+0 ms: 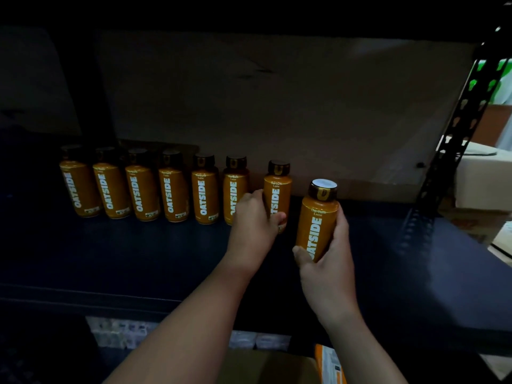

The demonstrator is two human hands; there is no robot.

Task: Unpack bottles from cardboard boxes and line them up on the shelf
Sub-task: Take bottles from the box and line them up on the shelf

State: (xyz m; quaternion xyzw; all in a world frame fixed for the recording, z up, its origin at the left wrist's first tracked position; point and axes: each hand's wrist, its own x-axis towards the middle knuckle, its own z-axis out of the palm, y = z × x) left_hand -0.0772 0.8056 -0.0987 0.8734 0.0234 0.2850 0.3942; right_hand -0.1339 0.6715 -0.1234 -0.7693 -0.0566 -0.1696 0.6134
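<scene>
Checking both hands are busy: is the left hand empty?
No, the left hand grips the seventh bottle in the row on the shelf, while the right hand holds another bottle.

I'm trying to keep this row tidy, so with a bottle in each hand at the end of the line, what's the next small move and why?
Probably let the left hand release the seventh bottle, which seems to stand on the shelf already, then set the right hand's bottle down just right of it. That bottle looks lifted and tilted, and the shelf space there is open.
</scene>
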